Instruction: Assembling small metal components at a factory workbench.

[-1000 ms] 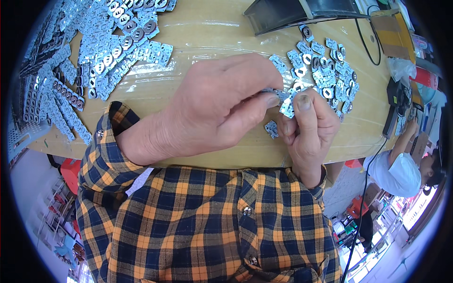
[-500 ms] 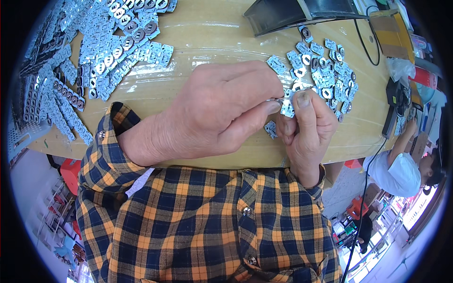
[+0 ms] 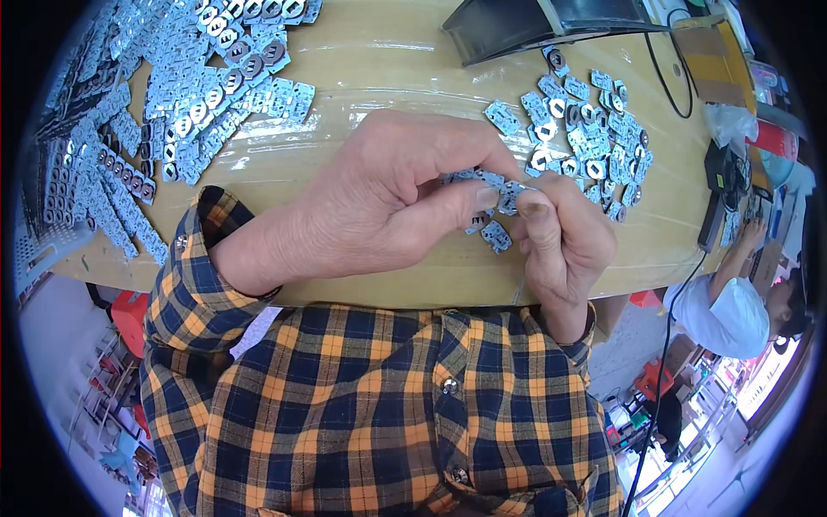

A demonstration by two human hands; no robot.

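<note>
In front of my chest, both hands meet over the table. My left hand (image 3: pixel 388 194) is closed, thumb and fingers pinching a short strip of small circuit boards (image 3: pixel 487 178). Thumb and forefinger of my right hand (image 3: pixel 568 233) close on the strip's right end, an end board (image 3: pixel 510 197) showing between the two hands. Part of the strip is hidden behind the left fingers. Just below the hands, a loose small circuit board (image 3: pixel 496 237) lies on the table. Beyond my right hand spreads a pile of separate small boards (image 3: pixel 594 142), several with round metal battery holders.
Long strips and panels of joined circuit boards (image 3: pixel 198 95) heap up on the table's (image 3: pixel 388 69) left side. A black bin (image 3: pixel 508 30) stands at the back. To the right are a cardboard box (image 3: pixel 711 60), a black cable (image 3: pixel 680 90) and a co-worker (image 3: pixel 728 314).
The strip between my hands has turned from nearly edge-on so that its board faces show. My left thumb has shifted slightly down, and my right fingers have curled inward.
</note>
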